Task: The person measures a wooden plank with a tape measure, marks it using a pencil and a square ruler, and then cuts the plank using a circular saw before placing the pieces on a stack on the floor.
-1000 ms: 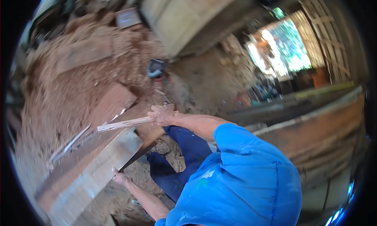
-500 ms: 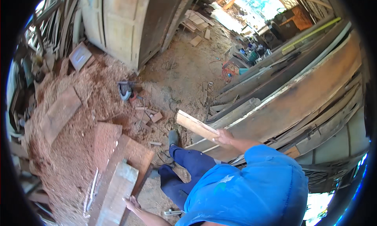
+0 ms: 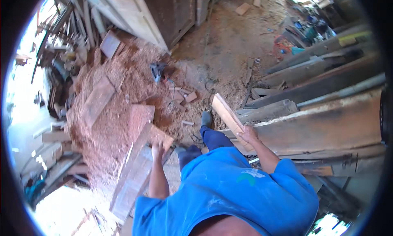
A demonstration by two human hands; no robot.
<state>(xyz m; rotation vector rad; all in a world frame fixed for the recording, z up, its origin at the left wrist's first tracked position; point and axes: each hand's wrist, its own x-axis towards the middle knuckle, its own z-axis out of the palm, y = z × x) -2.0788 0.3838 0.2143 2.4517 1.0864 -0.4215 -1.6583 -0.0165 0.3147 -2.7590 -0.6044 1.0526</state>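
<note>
A short, light-coloured plank (image 3: 227,114) is in my right hand (image 3: 248,134), which is closed round its near part. The plank's far end points up and away to the left, over my boot. My left hand (image 3: 157,150) reaches forward to the far part of a stack of boards beside my legs, with its fingers bent down against the wood. In that stack a greyish board (image 3: 132,195) lies on a wider brown board (image 3: 161,136). My left fingertips are small and partly hidden against the wood.
Sawdust (image 3: 106,133) is heaped on the left, with a loose board (image 3: 99,100) on it. A power tool (image 3: 157,71) lies ahead near wood offcuts (image 3: 180,97). Long thick planks (image 3: 327,125) are stacked on the right. A wooden cabinet (image 3: 163,14) stands at the far side.
My left hand has moved forward along the stacked boards to their far part. My right hand keeps the plank, which now points more steeply away. The view has swung, shifting the scene rightward.
</note>
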